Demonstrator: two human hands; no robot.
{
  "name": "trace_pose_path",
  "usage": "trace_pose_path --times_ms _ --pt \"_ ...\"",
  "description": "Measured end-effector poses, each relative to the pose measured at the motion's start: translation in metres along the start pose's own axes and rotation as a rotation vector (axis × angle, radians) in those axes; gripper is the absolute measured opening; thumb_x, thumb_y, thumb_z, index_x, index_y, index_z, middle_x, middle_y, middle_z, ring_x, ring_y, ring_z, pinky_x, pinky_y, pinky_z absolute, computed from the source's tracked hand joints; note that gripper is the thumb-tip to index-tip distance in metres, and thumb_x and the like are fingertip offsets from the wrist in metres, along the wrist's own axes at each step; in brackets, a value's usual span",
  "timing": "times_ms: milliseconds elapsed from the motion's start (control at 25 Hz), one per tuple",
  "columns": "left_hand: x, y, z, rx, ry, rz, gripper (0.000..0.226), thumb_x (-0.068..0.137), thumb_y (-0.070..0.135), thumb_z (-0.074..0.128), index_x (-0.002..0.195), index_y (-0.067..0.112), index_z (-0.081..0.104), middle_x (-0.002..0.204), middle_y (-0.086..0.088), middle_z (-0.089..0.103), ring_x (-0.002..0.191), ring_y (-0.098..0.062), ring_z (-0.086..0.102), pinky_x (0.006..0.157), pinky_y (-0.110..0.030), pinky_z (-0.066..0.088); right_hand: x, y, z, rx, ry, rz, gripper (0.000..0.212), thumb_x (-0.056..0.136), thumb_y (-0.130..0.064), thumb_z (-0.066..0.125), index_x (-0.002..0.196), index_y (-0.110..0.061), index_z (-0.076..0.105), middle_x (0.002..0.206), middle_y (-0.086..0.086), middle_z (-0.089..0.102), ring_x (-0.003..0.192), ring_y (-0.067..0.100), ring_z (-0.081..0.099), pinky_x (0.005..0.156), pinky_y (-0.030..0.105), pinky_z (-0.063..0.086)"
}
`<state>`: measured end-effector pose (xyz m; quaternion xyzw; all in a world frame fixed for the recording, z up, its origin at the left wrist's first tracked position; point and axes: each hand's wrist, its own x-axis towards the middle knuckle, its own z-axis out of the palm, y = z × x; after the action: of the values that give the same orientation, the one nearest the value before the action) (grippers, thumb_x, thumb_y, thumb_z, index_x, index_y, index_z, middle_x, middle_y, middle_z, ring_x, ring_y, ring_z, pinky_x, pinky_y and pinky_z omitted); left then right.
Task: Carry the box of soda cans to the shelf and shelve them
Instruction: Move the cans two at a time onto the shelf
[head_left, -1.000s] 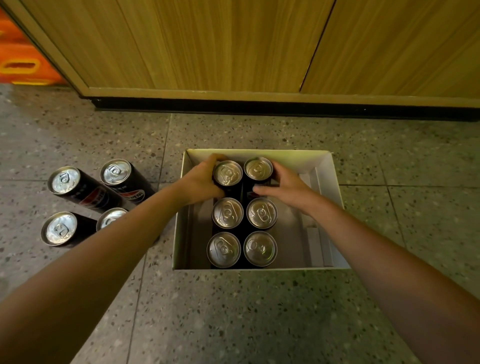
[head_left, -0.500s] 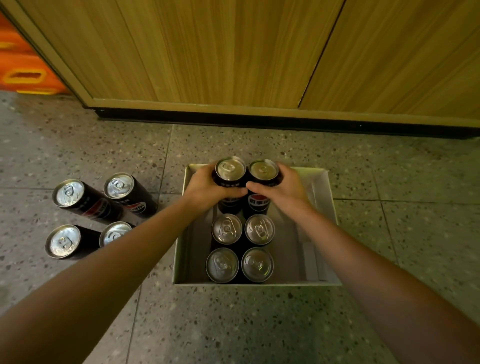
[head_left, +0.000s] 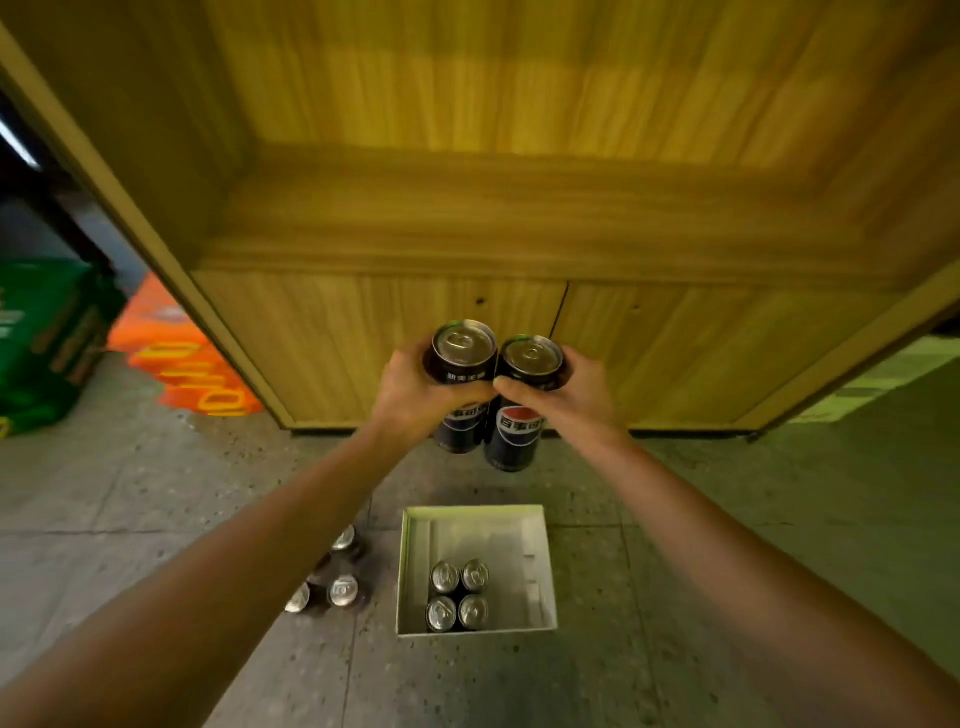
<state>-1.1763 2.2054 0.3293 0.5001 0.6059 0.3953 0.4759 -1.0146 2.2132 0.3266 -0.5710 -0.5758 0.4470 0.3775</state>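
My left hand (head_left: 415, 395) grips one tall black soda can (head_left: 464, 364), and my right hand (head_left: 571, 397) grips a second black can (head_left: 527, 379) pressed against the first. Both cans are upright and held high in front of the wooden cabinet doors, just below the open wooden shelf (head_left: 493, 218). Far below on the floor sits the white cardboard box (head_left: 540, 551) with several silver-topped cans (head_left: 460, 595) standing near its front-left corner.
Several more black cans (head_left: 337, 582) stand on the terrazzo floor left of the box, partly hidden by my left forearm. Orange crates (head_left: 182, 364) and a green pack (head_left: 47, 338) sit at the far left. The cabinet's closed doors (head_left: 675, 353) rise right behind the box.
Both hands have lifted their two cans out of the box and raised them up to the height of the cabinet doors. The view has tilted up, revealing the shelf opening.
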Motion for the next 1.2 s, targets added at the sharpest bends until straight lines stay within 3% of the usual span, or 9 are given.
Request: trace_pose_path --times_ms 80,200,320,440,560,760,960,1200 --pt "-0.013 0.090 -0.025 0.018 -0.003 0.054 0.060 0.059 0.009 0.081 0.114 0.012 0.059 0.099 0.003 0.065 0.098 -0.013 0.061 0.083 -0.024 0.045 -0.001 -0.088 -0.027 -0.013 0.016 -0.047 0.053 0.061 -0.017 0.083 0.108 -0.005 0.060 0.095 -0.002 0.062 0.077 -0.006 0.055 0.062 -0.001 0.045" --pt "-0.033 0.203 -0.062 0.035 -0.011 0.137 0.060 0.059 0.012 0.081 0.116 0.013 0.059 0.104 0.001 0.067 0.099 -0.013 0.062 0.086 -0.024 0.047 -0.004 -0.201 -0.059 -0.056 0.036 -0.121 0.054 0.061 -0.022 0.082 0.108 -0.007 0.060 0.100 -0.001 0.064 0.083 0.003 0.058 0.062 0.002 0.045" --pt "-0.051 0.301 -0.093 0.033 -0.006 0.210 0.060 0.063 0.015 0.080 0.118 0.012 0.057 0.106 0.001 0.065 0.098 -0.012 0.060 0.085 -0.024 0.047 -0.009 -0.303 -0.084 -0.091 0.058 -0.185 0.053 0.064 -0.024 0.080 0.110 -0.008 0.059 0.097 -0.005 0.060 0.076 -0.006 0.053 0.060 0.001 0.044" --pt "-0.063 0.373 -0.117 0.013 0.009 0.252 0.060 0.063 0.016 0.080 0.118 0.013 0.056 0.100 0.006 0.061 0.093 -0.009 0.059 0.071 -0.015 0.043 -0.014 -0.380 -0.103 -0.145 0.111 -0.245 0.055 0.064 -0.031 0.079 0.111 -0.010 0.061 0.105 -0.003 0.065 0.087 0.003 0.060 0.073 0.014 0.047" --pt "-0.066 0.420 -0.132 -0.008 0.027 0.276 0.059 0.061 0.020 0.081 0.115 0.012 0.058 0.104 0.000 0.066 0.099 -0.017 0.063 0.073 -0.019 0.047 -0.016 -0.431 -0.118 -0.158 0.155 -0.291 0.056 0.063 -0.037 0.079 0.111 -0.012 0.061 0.112 0.004 0.067 0.099 0.014 0.061 0.081 0.026 0.049" --pt "-0.039 0.467 -0.130 -0.035 0.022 0.263 0.062 0.060 0.023 0.082 0.116 0.013 0.057 0.117 -0.007 0.065 0.096 -0.016 0.059 0.082 -0.029 0.047 0.008 -0.470 -0.143 -0.064 0.206 -0.288 0.050 0.068 -0.027 0.077 0.111 -0.009 0.059 0.113 0.008 0.066 0.088 0.010 0.057 0.065 0.013 0.043" --pt "0.030 0.487 -0.114 -0.056 0.109 0.217 0.062 0.062 0.018 0.081 0.118 0.010 0.055 0.120 -0.012 0.063 0.107 -0.024 0.060 0.085 -0.031 0.046 0.085 -0.459 -0.170 -0.044 0.270 -0.224 0.056 0.064 -0.033 0.079 0.112 -0.011 0.059 0.115 0.008 0.066 0.102 0.019 0.061 0.076 0.026 0.046" --pt "0.110 0.499 -0.097 -0.074 0.166 0.186 0.064 0.063 0.012 0.080 0.121 0.007 0.054 0.124 -0.014 0.061 0.101 -0.020 0.057 0.081 -0.029 0.043 0.175 -0.442 -0.185 0.016 0.269 -0.193 0.053 0.066 -0.027 0.079 0.110 -0.007 0.059 0.115 0.012 0.066 0.089 0.011 0.054 0.071 0.023 0.043"
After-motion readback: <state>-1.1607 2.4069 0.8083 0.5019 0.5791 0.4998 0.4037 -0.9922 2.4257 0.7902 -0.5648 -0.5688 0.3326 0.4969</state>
